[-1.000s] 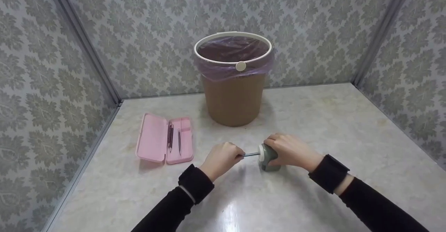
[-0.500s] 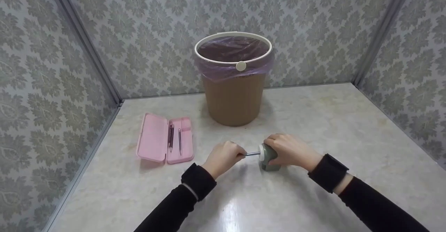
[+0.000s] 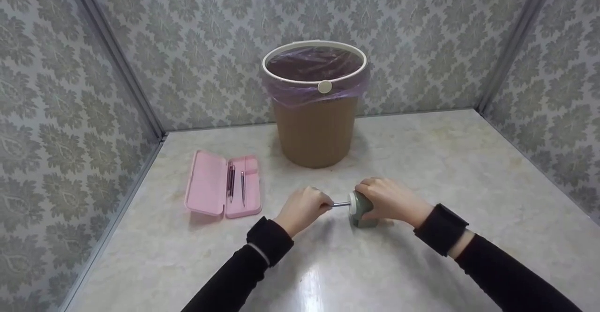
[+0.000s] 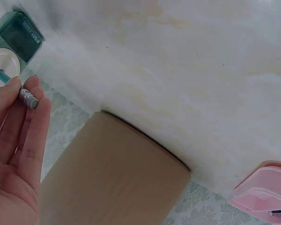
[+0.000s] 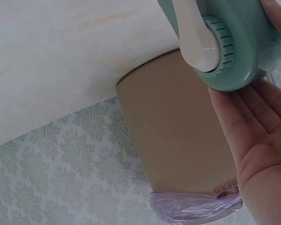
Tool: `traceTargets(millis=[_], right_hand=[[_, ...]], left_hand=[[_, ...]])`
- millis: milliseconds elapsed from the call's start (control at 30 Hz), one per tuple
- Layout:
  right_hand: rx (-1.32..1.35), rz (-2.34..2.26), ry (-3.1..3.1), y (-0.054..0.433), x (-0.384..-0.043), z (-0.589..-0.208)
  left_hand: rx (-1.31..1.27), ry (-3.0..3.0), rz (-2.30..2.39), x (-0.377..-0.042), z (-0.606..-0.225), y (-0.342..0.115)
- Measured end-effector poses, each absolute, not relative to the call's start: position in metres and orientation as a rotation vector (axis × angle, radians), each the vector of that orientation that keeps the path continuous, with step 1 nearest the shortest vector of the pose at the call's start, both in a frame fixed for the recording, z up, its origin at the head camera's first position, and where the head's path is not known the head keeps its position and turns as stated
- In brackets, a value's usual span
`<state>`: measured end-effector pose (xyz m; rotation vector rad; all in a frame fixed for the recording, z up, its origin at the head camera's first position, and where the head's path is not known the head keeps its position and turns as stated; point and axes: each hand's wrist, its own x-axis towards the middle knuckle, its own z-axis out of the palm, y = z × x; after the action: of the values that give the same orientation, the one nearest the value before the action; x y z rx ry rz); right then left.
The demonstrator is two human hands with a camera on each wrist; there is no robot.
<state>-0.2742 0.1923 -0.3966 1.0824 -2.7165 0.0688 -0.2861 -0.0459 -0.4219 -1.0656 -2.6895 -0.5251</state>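
My left hand (image 3: 302,210) pinches a pencil (image 3: 341,204) near its eraser end, between thumb and fingers. The pencil's other end sits in the round white front of a green crank pencil sharpener (image 3: 363,205), so its tip is hidden. In the left wrist view the pencil (image 4: 28,97) shows a silver ferrule and a worn eraser. My right hand (image 3: 393,201) grips the sharpener's body from above, thumb on the near side, fingers on the far side. The right wrist view shows a white crank handle (image 5: 196,40) at the sharpener's back, untouched by the fingers in sight.
To the left lies an opened pink pencil case (image 3: 205,185) with several pencils in it. Behind the hands stands a brown bin (image 3: 314,134) lined with a purple bag (image 3: 293,94). Patterned panels wall the table (image 3: 422,148) at the back and sides.
My left hand has edged right, closer to the sharpener, and less of the pencil shows between them. The right hand stays on the sharpener in nearly the same spot.
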Motion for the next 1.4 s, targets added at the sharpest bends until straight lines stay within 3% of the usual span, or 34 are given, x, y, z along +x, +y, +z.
traceTargets(millis=[1400], right_hand=[[1.124,-0.007,-2.685,0.187,-0.278,-0.394]], left_hand=[[-1.088,-2.581,-0.366,-0.286,-0.419,-0.034]])
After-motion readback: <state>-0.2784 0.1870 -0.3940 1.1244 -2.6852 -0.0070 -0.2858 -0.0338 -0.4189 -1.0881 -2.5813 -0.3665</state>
